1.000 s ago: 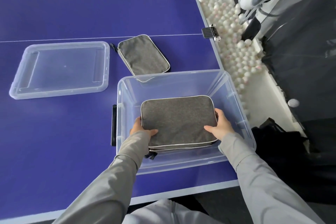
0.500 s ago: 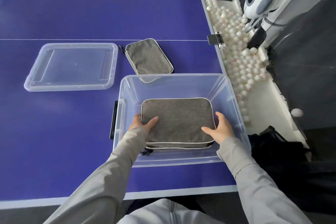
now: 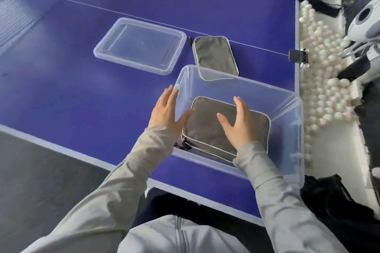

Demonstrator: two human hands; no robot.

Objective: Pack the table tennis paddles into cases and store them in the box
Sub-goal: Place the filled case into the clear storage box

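The clear plastic box [image 3: 286, 135] stood open at the near right corner of the blue tabletop [image 3: 98, 96], its right wall along the tabletop's right edge and its near wall close to the near edge. Inside, a gray paddle case [image 3: 207, 131] with pale piping lay flat on the floor of the box, pushed toward the near left corner. That left a bare strip of box floor along the far wall and a wider one along the right wall.

The left hand [image 3: 166, 110] was over the box's left wall, palm down, its fingers straight and close together and the thumb spread toward the case. The right hand [image 3: 238, 124] was above the case, fingers extended and slightly apart, thumb angled out. Whether it touched the fabric could not be told. Neither hand gripped anything.

A second gray case [image 3: 213, 54] lay flat on the tabletop just beyond the box's far wall, its near end seen through the clear plastic. The box lid [image 3: 141, 45] lay just left of that case, with a narrow gap between them. Left of the box the tabletop was open blue surface out to its near edge. Off the right edge, white table tennis balls [image 3: 324, 80] were heaped beside a black net clamp [image 3: 298, 58].
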